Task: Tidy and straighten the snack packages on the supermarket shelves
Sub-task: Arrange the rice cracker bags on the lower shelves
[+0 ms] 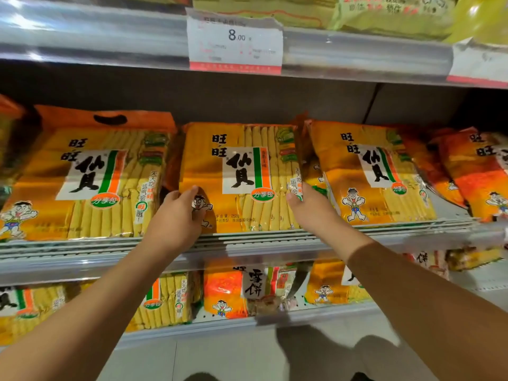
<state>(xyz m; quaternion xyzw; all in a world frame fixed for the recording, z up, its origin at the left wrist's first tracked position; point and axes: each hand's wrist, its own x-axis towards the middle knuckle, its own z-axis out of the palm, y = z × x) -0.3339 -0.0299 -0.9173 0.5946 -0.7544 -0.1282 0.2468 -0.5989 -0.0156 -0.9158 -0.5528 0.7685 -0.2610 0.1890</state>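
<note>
An orange-and-yellow rice cracker package (242, 177) stands upright in the middle of the middle shelf (247, 237). My left hand (176, 215) grips its lower left edge, thumb on the front face. My right hand (305, 207) grips its lower right edge, thumb over the front. A matching package (88, 177) with a handle hole stands to its left. Another matching package (368, 169) leans tilted to its right, its left edge close against the middle one. Further right, redder packages (475, 171) lean at an angle.
The upper shelf rail carries a price tag reading 8.00 (236, 42), with green and yellow packs (384, 15) above it. The lower shelf (220, 323) holds more orange and yellow snack packs. Grey floor lies below, with dark shoe tips at the bottom edge.
</note>
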